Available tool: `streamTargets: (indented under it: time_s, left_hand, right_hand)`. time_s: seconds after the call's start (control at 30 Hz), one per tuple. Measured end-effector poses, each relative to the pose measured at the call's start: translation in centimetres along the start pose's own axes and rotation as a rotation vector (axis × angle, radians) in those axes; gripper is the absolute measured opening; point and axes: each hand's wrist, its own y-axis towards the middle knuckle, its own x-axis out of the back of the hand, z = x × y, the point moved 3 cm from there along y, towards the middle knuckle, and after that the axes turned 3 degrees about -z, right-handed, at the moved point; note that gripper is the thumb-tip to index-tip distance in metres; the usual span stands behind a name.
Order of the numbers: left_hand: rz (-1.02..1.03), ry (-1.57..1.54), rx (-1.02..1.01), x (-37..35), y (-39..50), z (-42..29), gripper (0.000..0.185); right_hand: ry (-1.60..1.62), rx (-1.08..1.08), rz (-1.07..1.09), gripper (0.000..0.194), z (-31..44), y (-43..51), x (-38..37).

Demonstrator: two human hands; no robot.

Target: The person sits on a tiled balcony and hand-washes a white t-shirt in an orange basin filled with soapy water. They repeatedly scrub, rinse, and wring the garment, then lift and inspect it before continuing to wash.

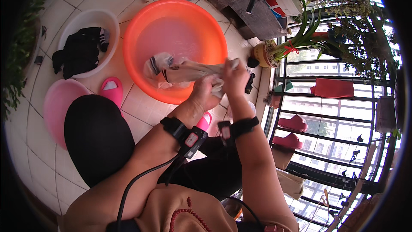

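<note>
A wet, light-coloured garment with dark stripes (190, 71) is stretched between my hands and a large orange plastic basin (129, 43). Its striped end lies in the basin's shallow, cloudy water (180, 35). My left hand (206, 90) grips a bunched part of the cloth just over the near right rim. Close beside it, my right hand (236, 76) is closed around the cloth's other end, outside the rim. The fingers partly hide how the fabric is folded between the two hands.
Left of the basin, a white tub (114, 22) holds dark clothes (82, 50). A pink basin (53, 103) stands near my knee, and pink slippers (112, 91) are on the tiled floor. A potted plant (265, 54) stands by the barred window at right. Cables run from my wrist straps (193, 140).
</note>
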Motion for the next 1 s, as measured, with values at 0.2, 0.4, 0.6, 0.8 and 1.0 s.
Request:
streamTargets:
  time_s: [0.2, 0.4, 0.6, 0.8, 1.0]
  left_hand:
    - [-0.032, -0.186, -0.143, 0.7, 0.1, -0.1, 0.022]
    - [-0.086, 0.058, -0.126, -0.2, -0.1, 0.4, 0.013]
    - [-0.054, 0.025, -0.165, -0.2, 0.3, -0.1, 0.013]
    - [0.140, -0.029, -0.176, -1.4, -0.7, -1.0, 0.026]
    - [0.001, 0.101, -0.249, -2.7, -1.6, -1.1, 0.031]
  right_hand:
    - [-0.003, 0.318, 0.058, 0.013, 2.3, -1.2, -0.7]
    - [-0.032, -0.026, -0.132, 0.012, -0.3, 0.0, 0.9]
    - [-0.027, 0.101, 0.134, 0.022, 0.7, -1.4, 0.0]
    - [-0.015, 0.125, 0.004, 0.020, 1.4, -1.4, 0.4]
    - [0.159, -0.102, 0.020, 0.008, -1.0, -0.3, -0.4]
